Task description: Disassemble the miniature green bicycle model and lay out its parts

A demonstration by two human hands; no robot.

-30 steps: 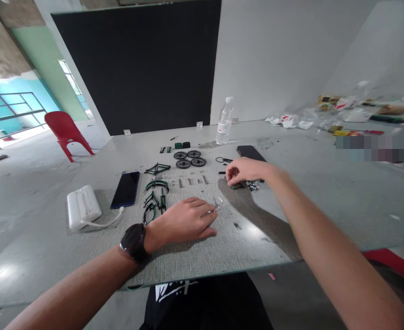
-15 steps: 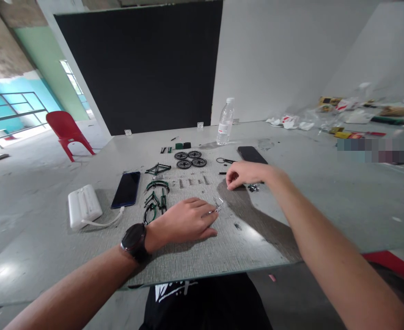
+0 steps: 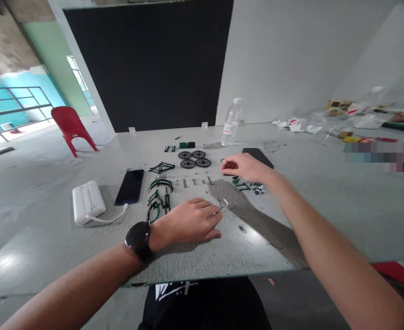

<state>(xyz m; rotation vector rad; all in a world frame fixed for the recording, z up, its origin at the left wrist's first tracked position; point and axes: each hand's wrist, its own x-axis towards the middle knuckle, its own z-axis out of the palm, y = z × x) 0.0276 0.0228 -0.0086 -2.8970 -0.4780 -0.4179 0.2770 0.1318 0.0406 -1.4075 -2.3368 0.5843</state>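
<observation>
My left hand [image 3: 195, 220], with a dark watch [image 3: 138, 236] on its wrist, lies palm down on the table, fingers stretched out and thumb apart. Thin shiny bent metal pieces [image 3: 225, 204] are at its fingertips. My right hand [image 3: 243, 166] has its fingertips pinched low over the table, beside the dark phone; what is between them is hidden. Below it lie small green parts [image 3: 243, 186] and shiny bits [image 3: 259, 189]. Black spoked wheels [image 3: 188, 163], a dark green bicycle-like frame [image 3: 162, 167], curved green-black parts [image 3: 161, 184] and small screws [image 3: 185, 183] lie between and beyond my hands.
On the left a white power bank [image 3: 88, 201] is cabled to a phone [image 3: 129, 186]. A water bottle [image 3: 231, 121] stands at the back; another dark phone [image 3: 259, 157] lies behind my right hand. Crumpled wrappers [image 3: 296, 124] and tools lie far right. A black panel [image 3: 146, 64] rises behind.
My right hand has shifted up and slightly left, uncovering green parts below it. My left hand keeps its place by the metal pieces. The whole view has shifted a little.
</observation>
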